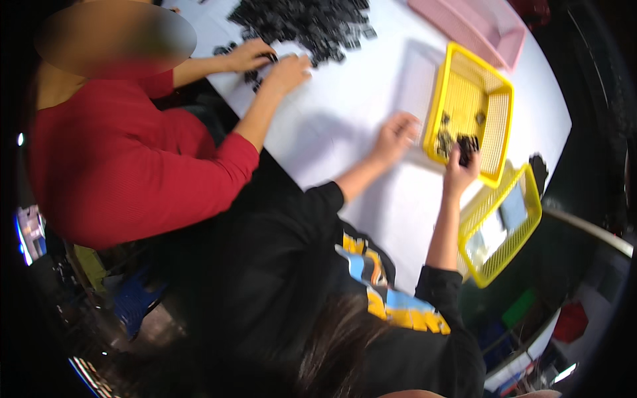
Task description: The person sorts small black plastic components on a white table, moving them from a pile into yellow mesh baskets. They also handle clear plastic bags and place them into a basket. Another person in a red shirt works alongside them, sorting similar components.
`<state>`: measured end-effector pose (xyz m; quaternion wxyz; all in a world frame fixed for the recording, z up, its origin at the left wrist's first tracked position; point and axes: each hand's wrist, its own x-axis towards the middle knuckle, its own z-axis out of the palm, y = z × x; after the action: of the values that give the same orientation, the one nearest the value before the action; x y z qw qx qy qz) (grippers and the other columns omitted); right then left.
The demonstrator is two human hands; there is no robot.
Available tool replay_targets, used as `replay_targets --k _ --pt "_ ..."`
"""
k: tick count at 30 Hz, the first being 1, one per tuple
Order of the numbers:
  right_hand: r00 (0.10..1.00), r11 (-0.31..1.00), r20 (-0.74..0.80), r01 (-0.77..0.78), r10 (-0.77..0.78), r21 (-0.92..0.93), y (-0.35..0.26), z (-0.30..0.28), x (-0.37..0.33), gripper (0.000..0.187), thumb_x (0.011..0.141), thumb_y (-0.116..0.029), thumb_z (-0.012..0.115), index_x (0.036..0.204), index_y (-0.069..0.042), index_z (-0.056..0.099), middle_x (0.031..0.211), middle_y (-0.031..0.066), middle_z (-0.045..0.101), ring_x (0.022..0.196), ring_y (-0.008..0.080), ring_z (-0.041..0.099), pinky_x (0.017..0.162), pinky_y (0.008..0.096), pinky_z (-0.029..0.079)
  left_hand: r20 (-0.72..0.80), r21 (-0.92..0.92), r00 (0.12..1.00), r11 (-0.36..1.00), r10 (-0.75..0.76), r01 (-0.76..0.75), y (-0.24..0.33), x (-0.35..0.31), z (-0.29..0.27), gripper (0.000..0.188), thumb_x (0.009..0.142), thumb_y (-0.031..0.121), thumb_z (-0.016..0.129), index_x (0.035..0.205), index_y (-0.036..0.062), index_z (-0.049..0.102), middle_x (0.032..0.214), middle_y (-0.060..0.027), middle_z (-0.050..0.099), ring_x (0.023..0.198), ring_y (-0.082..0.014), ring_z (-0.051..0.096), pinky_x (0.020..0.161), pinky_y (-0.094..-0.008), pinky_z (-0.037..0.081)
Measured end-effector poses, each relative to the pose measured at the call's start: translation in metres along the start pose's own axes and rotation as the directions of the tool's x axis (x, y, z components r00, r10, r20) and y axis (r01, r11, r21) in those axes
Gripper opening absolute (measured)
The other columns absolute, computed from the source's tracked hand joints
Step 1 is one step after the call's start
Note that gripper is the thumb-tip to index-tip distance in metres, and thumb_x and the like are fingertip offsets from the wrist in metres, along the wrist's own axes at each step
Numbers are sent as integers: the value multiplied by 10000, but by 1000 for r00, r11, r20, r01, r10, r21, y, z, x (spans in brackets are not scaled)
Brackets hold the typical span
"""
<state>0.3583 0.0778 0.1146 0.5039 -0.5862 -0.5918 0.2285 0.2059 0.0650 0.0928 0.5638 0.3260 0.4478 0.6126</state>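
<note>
My right hand point(461, 174) is closed on a small bunch of black plastic pieces point(469, 147), held over the near end of a yellow basket point(502, 126). Several dark pieces point(446, 140) lie on the basket's floor. Just outside the basket's left wall is my left hand point(397, 138), slightly blurred, with loosely curved fingers apart and nothing visible in them. The exact kind of the black pieces is too small to make out.
A large heap of black pieces point(298, 23) covers the white table's point(345, 93) far side. At left, a co-worker in a red top point(146, 159) handles pieces with both hands point(282, 74). A pink basket point(478, 26) stands behind; a second yellow basket point(501, 229) sits at right.
</note>
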Motion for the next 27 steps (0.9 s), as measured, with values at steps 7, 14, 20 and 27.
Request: replay_targets --k 7,14,20,27 --pt "995 979 16 -96 101 -178 61 -1 30 404 830 -228 495 1133 26 416 1011 210 507 932 305 496 801 351 392 323 627 853 582 410 -517 -12 42 86 486 815 282 437 1230 65 310 1237 -109 374 1207 -332 207 959 -480 69" --pt "855 803 419 6 305 -596 5 31 15 348 717 -237 575 972 -1 559 675 161 571 601 277 562 556 363 423 79 721 913 609 401 -330 47 -9 -58 374 828 245 452 1153 70 392 1124 -96 449 1128 -275 338 911 -390 211" --pt "778 868 569 63 266 -492 -2 -15 -12 291 717 -138 541 969 5 565 655 189 560 589 306 545 580 379 427 -83 835 978 549 191 -37 5 -62 -123 380 821 259 490 1142 77 400 1118 -108 441 1130 -275 331 920 -395 217" --pt "843 665 517 299 152 -684 28 -71 -33 293 752 -72 493 1035 -9 529 862 175 554 846 325 479 782 399 368 -35 903 978 425 205 -56 -25 -44 -120 416 788 279 535 1129 77 408 1152 -132 395 1179 -304 270 924 -419 218"
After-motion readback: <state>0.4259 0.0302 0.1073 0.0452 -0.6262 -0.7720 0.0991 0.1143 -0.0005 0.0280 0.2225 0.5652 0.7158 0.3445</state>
